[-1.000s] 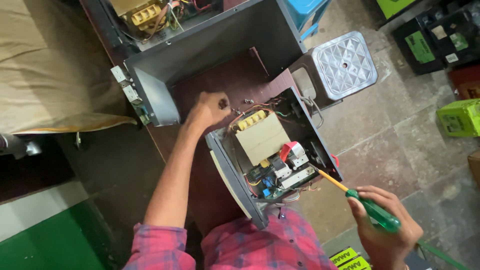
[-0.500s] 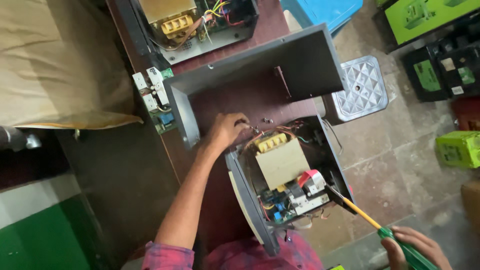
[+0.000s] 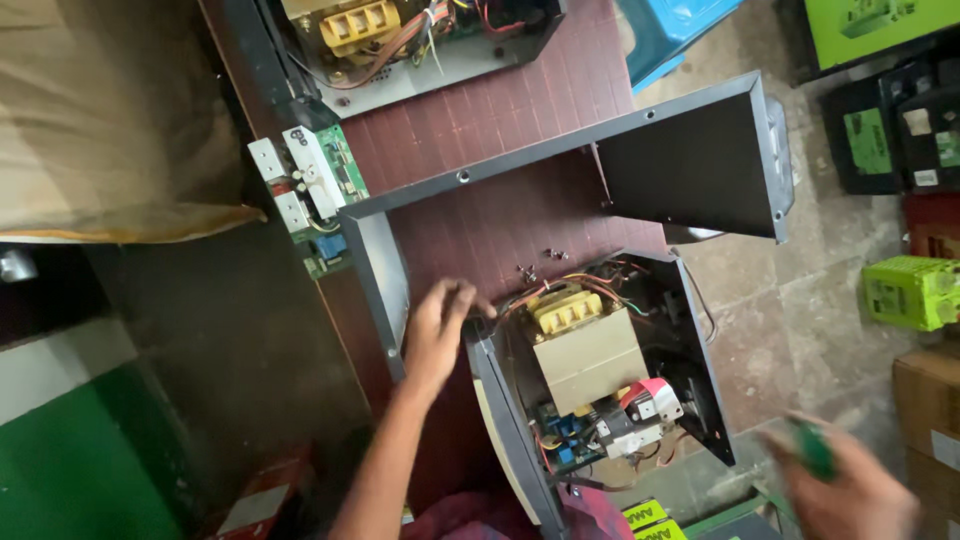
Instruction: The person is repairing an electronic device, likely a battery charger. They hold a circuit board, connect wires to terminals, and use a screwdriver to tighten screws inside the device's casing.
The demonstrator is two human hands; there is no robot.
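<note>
Right hand point(image 3: 845, 490) has dropped back, fingers gripping green screwdriver point(image 3: 815, 450); open case point(image 3: 700, 400) holds transformer point(image 3: 585, 350).

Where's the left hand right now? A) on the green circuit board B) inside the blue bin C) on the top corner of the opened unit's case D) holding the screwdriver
C: the left hand rests at the upper corner of the opened unit, beside its yellow-topped transformer; the green-handled screwdriver is in the blurred right hand.

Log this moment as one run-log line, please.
left hand: on corner of opened grey metal power unit | right hand: grips green-handled screwdriver, blurred | loose screws on maroon table
</note>
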